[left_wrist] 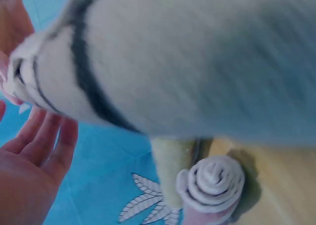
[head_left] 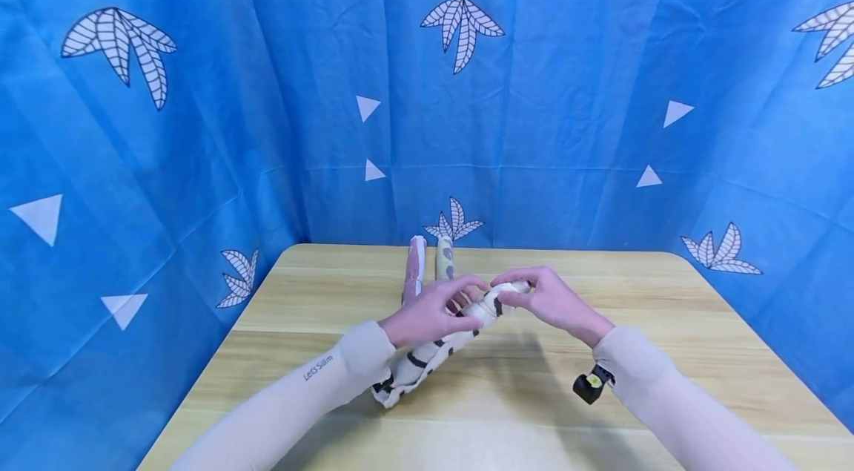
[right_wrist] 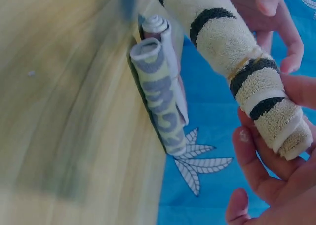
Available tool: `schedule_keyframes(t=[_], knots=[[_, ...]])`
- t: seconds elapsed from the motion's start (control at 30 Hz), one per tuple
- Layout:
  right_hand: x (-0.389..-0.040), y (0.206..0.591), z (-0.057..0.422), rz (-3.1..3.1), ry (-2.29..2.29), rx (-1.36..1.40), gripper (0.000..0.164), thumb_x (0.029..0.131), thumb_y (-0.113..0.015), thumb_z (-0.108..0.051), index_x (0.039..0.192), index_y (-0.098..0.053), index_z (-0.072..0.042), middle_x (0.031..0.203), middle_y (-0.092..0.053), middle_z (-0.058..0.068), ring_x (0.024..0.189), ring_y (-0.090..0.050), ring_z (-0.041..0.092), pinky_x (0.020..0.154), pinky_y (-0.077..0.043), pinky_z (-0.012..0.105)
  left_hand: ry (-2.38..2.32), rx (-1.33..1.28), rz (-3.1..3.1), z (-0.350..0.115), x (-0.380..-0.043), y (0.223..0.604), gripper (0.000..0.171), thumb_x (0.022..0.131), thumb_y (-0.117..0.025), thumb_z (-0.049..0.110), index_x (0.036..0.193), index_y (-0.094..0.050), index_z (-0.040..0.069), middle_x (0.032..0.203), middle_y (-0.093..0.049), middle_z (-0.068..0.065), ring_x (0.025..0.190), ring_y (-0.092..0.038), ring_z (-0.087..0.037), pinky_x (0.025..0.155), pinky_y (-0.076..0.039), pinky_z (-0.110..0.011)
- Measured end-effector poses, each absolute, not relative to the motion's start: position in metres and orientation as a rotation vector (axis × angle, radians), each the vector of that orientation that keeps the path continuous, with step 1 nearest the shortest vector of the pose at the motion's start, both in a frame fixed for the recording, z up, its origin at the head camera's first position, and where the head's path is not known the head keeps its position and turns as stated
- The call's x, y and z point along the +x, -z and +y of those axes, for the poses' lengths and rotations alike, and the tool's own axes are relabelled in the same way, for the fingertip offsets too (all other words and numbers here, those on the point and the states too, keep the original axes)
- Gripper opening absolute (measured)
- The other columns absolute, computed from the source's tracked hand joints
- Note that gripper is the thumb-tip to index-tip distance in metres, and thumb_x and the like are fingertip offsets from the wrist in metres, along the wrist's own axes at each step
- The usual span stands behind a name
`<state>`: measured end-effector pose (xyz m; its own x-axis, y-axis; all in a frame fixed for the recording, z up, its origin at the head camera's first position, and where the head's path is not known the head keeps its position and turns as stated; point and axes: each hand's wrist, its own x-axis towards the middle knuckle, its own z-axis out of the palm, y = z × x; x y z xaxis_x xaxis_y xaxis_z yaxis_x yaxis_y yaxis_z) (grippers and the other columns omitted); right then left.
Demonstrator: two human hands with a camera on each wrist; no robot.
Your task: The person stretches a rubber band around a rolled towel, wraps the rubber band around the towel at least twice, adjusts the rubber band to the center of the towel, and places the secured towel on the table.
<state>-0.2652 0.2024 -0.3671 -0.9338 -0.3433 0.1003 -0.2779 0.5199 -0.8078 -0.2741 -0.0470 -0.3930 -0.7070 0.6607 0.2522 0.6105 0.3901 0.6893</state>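
Note:
A rolled towel [head_left: 423,360], off-white with black stripes, slants across the middle of the table, its far end raised. My right hand [head_left: 550,300] grips that narrower far end; in the right wrist view the thumb and fingers [right_wrist: 254,156] close about it. Farther down the roll, my left hand [head_left: 430,311] holds it loosely, thumb on the near side and fingers curled beyond. A thin tan band [right_wrist: 240,67] shows around the towel between the hands. In the left wrist view the roll [left_wrist: 163,62] fills the upper part and partly covers the left fingertips.
Two more rolled towels lie side by side at the table's back: a pink and white one [head_left: 414,263] and a greenish one with grey patches [head_left: 444,257]. Blue curtain [head_left: 567,122] surrounds the wooden table [head_left: 667,352]. A black device [head_left: 588,386] is strapped at the right wrist.

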Motion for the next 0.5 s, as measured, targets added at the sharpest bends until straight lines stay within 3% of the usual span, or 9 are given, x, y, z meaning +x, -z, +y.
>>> schedule_keyframes(t=[0.1, 0.23, 0.37, 0.5], knots=[[-0.264, 0.370, 0.202, 2.648, 1.428, -0.493, 0.030, 0.091, -0.074, -0.026, 0.117, -0.073, -0.012, 0.113, -0.070, 0.010, 0.088, -0.061, 0.020, 0.073, -0.052, 0.033, -1.044, 1.293, 2.706, -0.045, -0.271, 0.394, 0.052, 0.092, -0.074, 0.032, 0.140, -0.054, 0.029, 0.126, -0.065, 0.006, 0.101, -0.063, -0.007, 0.087, -0.054, -0.022], [-0.264, 0.372, 0.202, 2.639, 1.468, -0.459, 0.028, 0.089, -0.075, -0.022, 0.115, -0.074, -0.010, 0.113, -0.071, 0.010, 0.089, -0.063, 0.019, 0.075, -0.052, 0.032, -0.764, 1.420, 2.899, -0.042, -0.269, 0.398, 0.045, 0.094, -0.072, 0.028, 0.137, -0.058, 0.025, 0.131, -0.064, 0.005, 0.103, -0.062, -0.005, 0.093, -0.052, -0.021], [-0.265, 0.376, 0.201, 2.623, 1.515, -0.440, 0.024, 0.088, -0.075, -0.016, 0.110, -0.075, -0.007, 0.109, -0.072, 0.011, 0.089, -0.064, 0.019, 0.076, -0.052, 0.032, -0.555, 1.519, 3.021, -0.040, -0.270, 0.402, 0.041, 0.091, -0.071, 0.020, 0.130, -0.062, 0.023, 0.119, -0.063, 0.007, 0.093, -0.058, -0.004, 0.090, -0.050, -0.019], [-0.266, 0.380, 0.199, 2.605, 1.548, -0.402, 0.021, 0.087, -0.074, -0.012, 0.106, -0.076, -0.005, 0.105, -0.074, 0.010, 0.088, -0.064, 0.018, 0.077, -0.052, 0.033, -0.521, 1.636, 3.031, -0.037, -0.273, 0.408, 0.039, 0.086, -0.069, 0.012, 0.124, -0.063, 0.019, 0.107, -0.060, 0.006, 0.087, -0.053, -0.005, 0.078, -0.046, -0.013]])
